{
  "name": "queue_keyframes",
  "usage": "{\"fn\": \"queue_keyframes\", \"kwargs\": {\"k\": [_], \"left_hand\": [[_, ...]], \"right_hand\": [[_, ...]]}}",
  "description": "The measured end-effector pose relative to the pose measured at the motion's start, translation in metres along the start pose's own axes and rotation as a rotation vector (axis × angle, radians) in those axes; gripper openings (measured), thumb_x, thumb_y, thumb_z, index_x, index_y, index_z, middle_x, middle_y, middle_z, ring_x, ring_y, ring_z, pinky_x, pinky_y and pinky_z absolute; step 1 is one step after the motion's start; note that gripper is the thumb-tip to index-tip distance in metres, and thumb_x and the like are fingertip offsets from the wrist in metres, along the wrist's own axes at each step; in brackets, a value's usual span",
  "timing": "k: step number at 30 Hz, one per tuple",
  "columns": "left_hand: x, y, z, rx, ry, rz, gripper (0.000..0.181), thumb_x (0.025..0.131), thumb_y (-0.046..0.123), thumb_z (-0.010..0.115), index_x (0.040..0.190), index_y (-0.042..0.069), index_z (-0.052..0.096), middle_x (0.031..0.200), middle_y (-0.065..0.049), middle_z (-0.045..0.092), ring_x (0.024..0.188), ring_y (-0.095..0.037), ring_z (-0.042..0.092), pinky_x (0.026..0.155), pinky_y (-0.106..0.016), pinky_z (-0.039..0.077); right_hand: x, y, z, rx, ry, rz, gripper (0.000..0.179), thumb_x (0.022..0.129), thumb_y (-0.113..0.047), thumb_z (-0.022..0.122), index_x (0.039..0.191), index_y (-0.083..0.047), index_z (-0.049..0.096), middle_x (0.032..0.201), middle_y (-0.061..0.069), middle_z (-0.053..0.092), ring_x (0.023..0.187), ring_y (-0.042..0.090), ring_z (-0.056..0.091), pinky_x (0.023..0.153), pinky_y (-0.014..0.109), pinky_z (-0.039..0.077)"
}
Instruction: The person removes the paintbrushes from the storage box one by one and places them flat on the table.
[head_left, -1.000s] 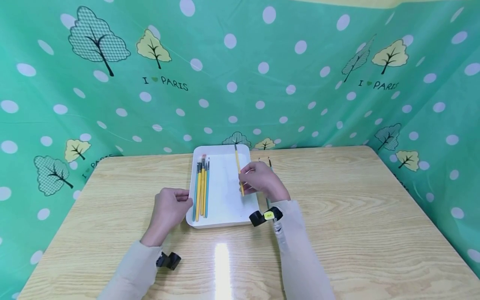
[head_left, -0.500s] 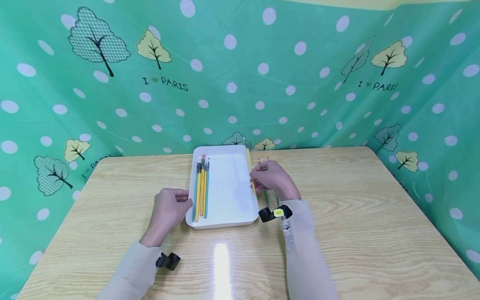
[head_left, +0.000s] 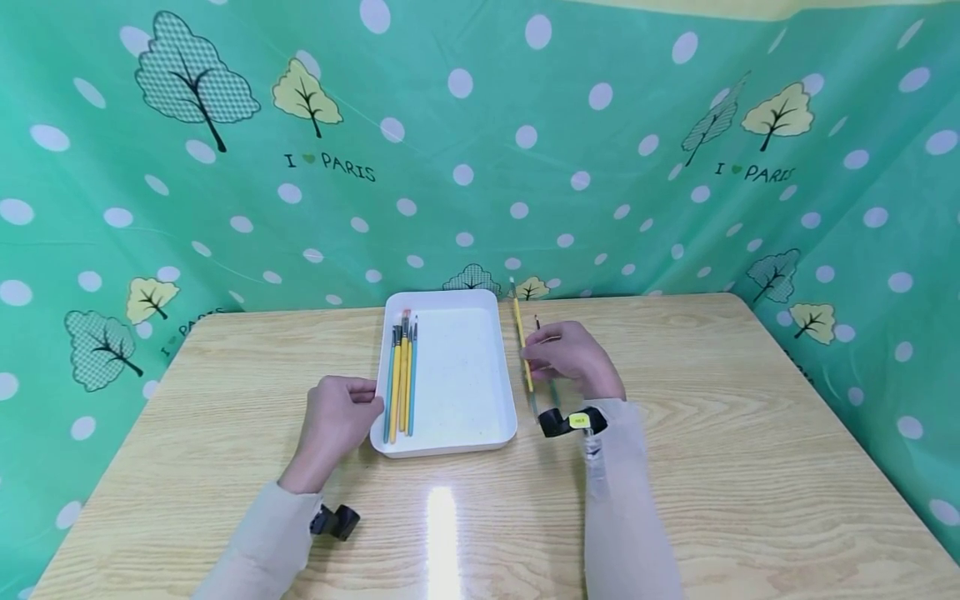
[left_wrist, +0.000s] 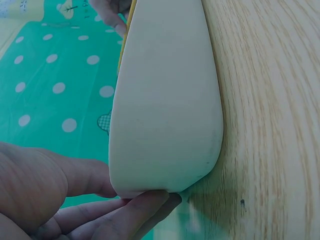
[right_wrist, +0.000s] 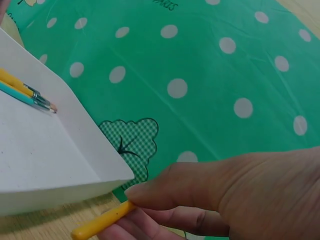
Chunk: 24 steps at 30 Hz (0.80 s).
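Observation:
My left hand pinches the left wall of a white tray. In the left wrist view, thumb and fingers sit on either side of the tray wall. Several yellow and teal paintbrushes lie side by side along the tray's left side. My right hand holds a yellow paintbrush between thumb and fingers, just right of the tray, bristle end pointing away. Its rounded yellow handle end shows in the right wrist view. Under this hand lie teal-handled paintbrushes, partly hidden.
A wooden table bears everything. Behind it and along the sides hangs a green curtain with white dots and printed trees, close to the tray's far edge. A bright reflection lies on the wood in front of the tray.
My right hand has carried the yellow paintbrush from over the tray rightward, across the right rim, to above the table. My left hand and the tray stay put.

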<state>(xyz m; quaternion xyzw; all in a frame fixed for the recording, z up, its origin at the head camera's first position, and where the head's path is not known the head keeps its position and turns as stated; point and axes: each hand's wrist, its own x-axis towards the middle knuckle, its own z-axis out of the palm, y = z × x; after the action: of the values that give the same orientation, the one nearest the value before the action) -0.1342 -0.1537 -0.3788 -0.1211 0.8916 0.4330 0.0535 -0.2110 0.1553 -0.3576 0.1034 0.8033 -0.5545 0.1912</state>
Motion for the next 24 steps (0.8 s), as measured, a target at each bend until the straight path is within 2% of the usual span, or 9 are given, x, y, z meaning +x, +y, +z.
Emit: {"fn": "queue_keyframes", "kwargs": {"k": [9,15,20,24], "left_hand": [[0.0,-0.001,0.0,-0.006,-0.001,0.0,0.032,0.093,0.009,0.065,0.122,-0.005,0.07,0.114,-0.024,0.074,0.099,-0.03,0.074,0.074,-0.032,0.063],[0.0,-0.001,0.0,-0.009,-0.002,0.0,0.032,0.093,0.009,0.065,0.122,-0.005,0.07,0.114,-0.024,0.074,0.1,-0.03,0.074,0.075,-0.032,0.064],[0.0,-0.001,0.0,-0.01,-0.001,0.006,0.032,0.093,0.009,0.065,0.122,-0.005,0.07,0.114,-0.024,0.074,0.1,-0.031,0.074,0.075,-0.033,0.064],[0.001,-0.001,0.0,-0.004,0.005,0.02,0.032,0.092,0.008,0.065,0.12,-0.006,0.071,0.113,-0.025,0.074,0.1,-0.032,0.074,0.077,-0.034,0.064]], "right_hand": [[0.002,0.009,-0.016,-0.019,0.016,0.025,0.035,0.094,-0.011,0.07,0.126,0.0,0.063,0.107,0.015,0.07,0.082,0.018,0.07,0.09,0.04,0.062],[0.002,0.013,-0.022,-0.029,0.058,0.067,0.032,0.094,-0.012,0.071,0.124,-0.003,0.064,0.105,0.013,0.068,0.081,0.017,0.07,0.087,0.036,0.062],[0.003,0.019,-0.029,-0.045,0.08,0.062,0.033,0.094,-0.011,0.07,0.126,-0.003,0.064,0.102,0.013,0.07,0.078,0.015,0.07,0.085,0.035,0.063],[0.003,0.025,-0.034,-0.035,0.085,0.063,0.035,0.093,-0.01,0.07,0.126,-0.001,0.063,0.099,0.011,0.07,0.075,0.014,0.069,0.077,0.03,0.063]]}}
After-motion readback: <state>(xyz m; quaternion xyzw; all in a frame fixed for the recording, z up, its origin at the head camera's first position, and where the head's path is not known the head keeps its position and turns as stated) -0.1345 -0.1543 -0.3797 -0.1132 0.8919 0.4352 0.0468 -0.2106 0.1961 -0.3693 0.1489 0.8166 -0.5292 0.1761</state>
